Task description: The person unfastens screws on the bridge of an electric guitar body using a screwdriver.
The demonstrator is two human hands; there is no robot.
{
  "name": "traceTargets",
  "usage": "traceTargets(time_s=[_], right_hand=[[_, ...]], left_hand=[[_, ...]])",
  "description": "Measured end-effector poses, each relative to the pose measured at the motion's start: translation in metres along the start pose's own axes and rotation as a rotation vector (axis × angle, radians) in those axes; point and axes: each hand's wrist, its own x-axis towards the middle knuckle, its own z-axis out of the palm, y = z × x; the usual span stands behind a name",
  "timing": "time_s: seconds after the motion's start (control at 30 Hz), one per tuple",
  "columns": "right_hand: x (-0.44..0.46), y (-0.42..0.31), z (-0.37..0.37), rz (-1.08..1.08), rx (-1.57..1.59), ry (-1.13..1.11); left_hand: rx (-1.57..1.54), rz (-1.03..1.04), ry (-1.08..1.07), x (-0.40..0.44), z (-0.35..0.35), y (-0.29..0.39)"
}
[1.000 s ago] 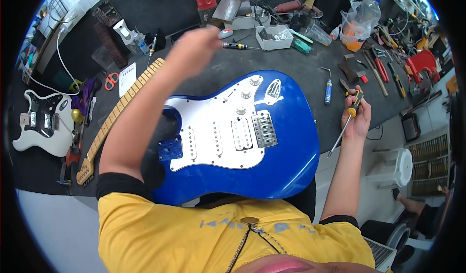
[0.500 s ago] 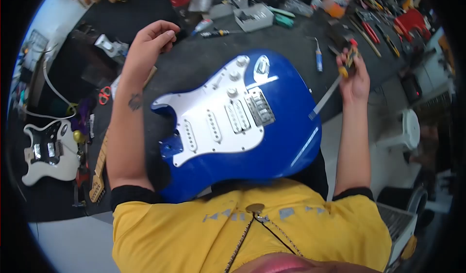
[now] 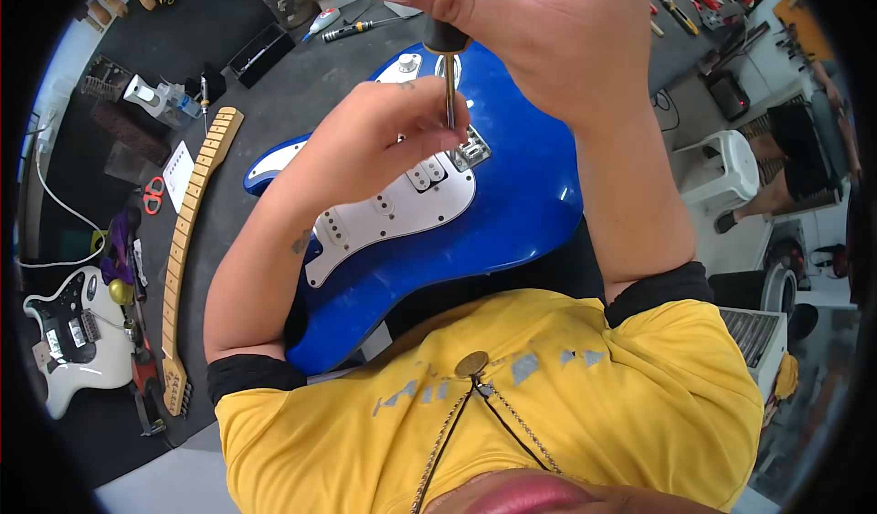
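A blue electric guitar body with a white pickguard lies in front of me, against the yellow shirt. Above its metal bridge stands a screwdriver, nearly upright, with a dark handle and a thin metal shaft. My right hand is closed at the handle, thumb stretched to the left; its other fingers are partly out of frame. Lower down, my left hand reaches across the pickguard, its fingers pinched around the shaft near the bridge. The screwdriver's tip is hidden behind those fingers.
A maple guitar neck and a white guitar body lie on the bench to the left, near orange scissors. Another screwdriver rests behind the guitar. A white stool and a person's leg are at right.
My right hand has swung from the bench at right to above the bridge, bringing the screwdriver. My left hand has come down from beyond the guitar to the shaft. The view has shifted.
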Motion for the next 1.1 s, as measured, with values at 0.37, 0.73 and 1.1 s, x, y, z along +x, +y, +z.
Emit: traceTargets(time_s=[0.37, 0.73, 1.1], right_hand=[[-0.017, 0.012, 0.006, 0.031, -0.100, 0.090], [-0.022, 0.014, -0.005, 0.047, 0.066, 0.180], [0.021, 0.076, 0.007, 0.003, 1.717, -0.844]], left_hand=[[0.052, -0.021, 0.072, 0.002, 0.021, -0.012], [0.074, 0.026, 0.166, 0.002, 0.029, -0.015], [-0.368, 0.048, 0.116, 0.003, 0.017, -0.012]])
